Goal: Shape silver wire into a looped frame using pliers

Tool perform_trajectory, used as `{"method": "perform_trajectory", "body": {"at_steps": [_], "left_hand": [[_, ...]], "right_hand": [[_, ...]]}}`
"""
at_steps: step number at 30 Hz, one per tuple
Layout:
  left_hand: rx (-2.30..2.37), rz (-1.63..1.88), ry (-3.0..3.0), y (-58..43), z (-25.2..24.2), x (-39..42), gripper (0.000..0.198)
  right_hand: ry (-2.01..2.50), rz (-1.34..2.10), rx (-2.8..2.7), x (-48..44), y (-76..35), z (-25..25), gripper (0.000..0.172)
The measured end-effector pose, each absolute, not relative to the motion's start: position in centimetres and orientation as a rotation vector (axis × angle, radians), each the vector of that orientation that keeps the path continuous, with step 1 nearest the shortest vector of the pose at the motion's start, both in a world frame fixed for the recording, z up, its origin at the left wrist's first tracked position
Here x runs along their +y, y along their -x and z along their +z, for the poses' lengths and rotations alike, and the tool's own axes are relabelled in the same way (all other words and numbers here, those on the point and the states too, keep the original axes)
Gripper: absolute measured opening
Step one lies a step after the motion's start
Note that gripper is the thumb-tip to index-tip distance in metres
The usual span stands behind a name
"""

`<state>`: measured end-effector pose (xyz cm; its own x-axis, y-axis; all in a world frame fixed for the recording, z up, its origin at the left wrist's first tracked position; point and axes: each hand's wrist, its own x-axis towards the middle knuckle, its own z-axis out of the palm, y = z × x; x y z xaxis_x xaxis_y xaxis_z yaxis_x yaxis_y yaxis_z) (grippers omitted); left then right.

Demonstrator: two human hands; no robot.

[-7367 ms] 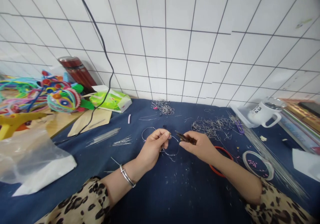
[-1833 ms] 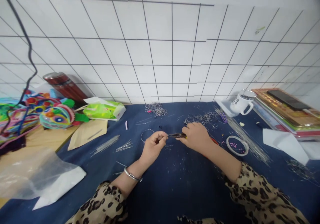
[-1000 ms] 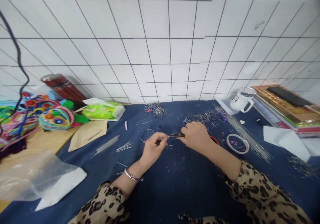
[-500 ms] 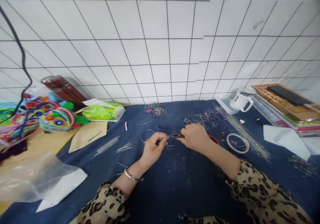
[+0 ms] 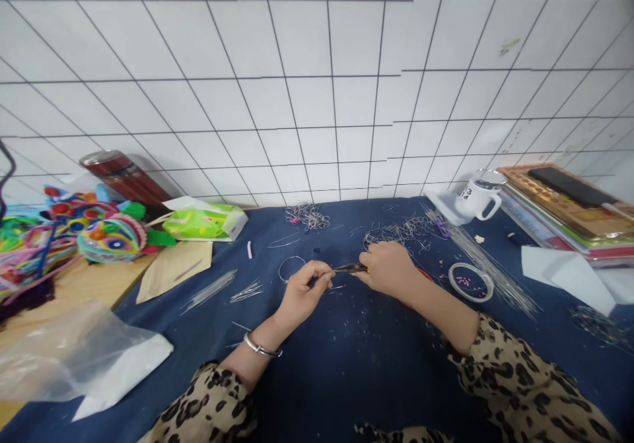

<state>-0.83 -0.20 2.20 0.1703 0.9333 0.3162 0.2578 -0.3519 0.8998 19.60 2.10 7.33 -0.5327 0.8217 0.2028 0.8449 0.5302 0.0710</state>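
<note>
Near the middle of the cloth, my left hand [image 5: 303, 291] is closed in a pinch on a thin wire. A round wire loop [image 5: 280, 270] shows just behind that hand and seems to be part of the same piece. My right hand [image 5: 391, 270] is wrapped round a pair of pliers [image 5: 351, 268], whose dark jaws point left at the pinching fingertips. Red handle parts show beneath my right wrist. Whether the jaw tips grip the wire is too small to tell. Short wire pieces [image 5: 246, 291] lie left of my left hand.
Tangled wire [image 5: 396, 233] lies behind my right hand. A clear round dish [image 5: 470, 282] with pink beads and long straight wires [image 5: 490, 271] lie to the right. A white mug [image 5: 481, 195] stands at back right. Leftward are a green tissue pack [image 5: 211, 223] and plastic bag [image 5: 54, 357].
Both hands stay almost in place, with the pliers still pointing at the left fingertips. The right forearm has shifted slightly. The black cable at far left has moved mostly out of view.
</note>
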Motion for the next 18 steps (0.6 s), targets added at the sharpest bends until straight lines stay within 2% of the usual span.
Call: {"method": "perform_trajectory", "body": {"at_steps": [18], "left_hand": [[1.040,1.040,-1.922,1.76,2.79,0.26,0.009]], "right_hand": [[1.407,-0.241,-2.705,2.38,-20.04,7.52,0.037]]}}
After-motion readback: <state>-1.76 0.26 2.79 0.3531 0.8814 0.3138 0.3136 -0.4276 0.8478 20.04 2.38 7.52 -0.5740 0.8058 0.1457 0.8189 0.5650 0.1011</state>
